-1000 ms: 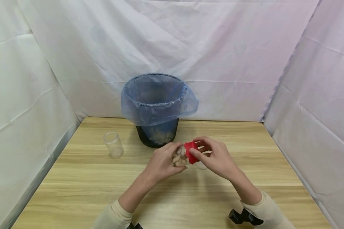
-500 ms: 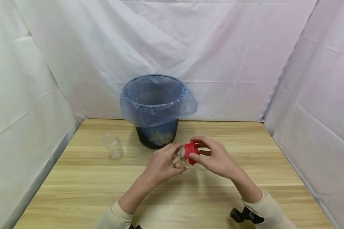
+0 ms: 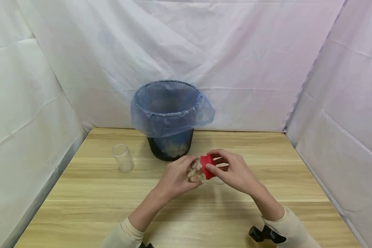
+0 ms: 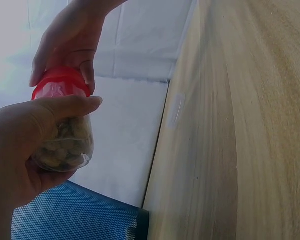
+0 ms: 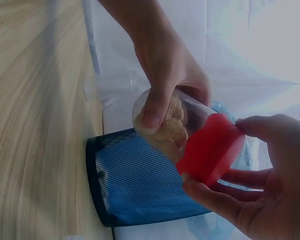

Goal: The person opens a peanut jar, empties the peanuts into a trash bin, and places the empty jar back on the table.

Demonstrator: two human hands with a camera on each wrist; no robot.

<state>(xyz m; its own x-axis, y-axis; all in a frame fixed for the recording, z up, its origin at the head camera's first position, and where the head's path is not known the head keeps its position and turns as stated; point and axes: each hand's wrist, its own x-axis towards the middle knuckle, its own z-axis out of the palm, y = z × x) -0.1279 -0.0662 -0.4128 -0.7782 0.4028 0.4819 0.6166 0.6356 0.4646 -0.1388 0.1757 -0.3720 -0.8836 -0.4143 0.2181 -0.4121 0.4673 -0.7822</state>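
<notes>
My left hand (image 3: 176, 175) grips a clear jar (image 3: 194, 171) of what look like unshelled peanuts (image 5: 172, 127). It is held tilted above the table, its covered end toward the right. A red, soft-looking lid (image 3: 207, 167) with a wavy edge covers that end. My right hand (image 3: 235, 170) pinches this lid between thumb and fingers, as the right wrist view shows closely. In the left wrist view, the left thumb lies across the jar just below the lid. Part of the jar is hidden behind the left hand.
A bin (image 3: 170, 146) with a blue plastic liner (image 3: 170, 124) stands behind the hands. To the left is an uncapped clear jar (image 3: 124, 159). Some clear round thing (image 3: 219, 181) lies on the wooden table (image 3: 90, 206), partly hidden by the right hand. White cloth (image 3: 251, 62) encloses the table.
The right fingers and thumb have shifted slightly on the red lid, and its visible shape has changed a little. The left hand and jar stay almost in place.
</notes>
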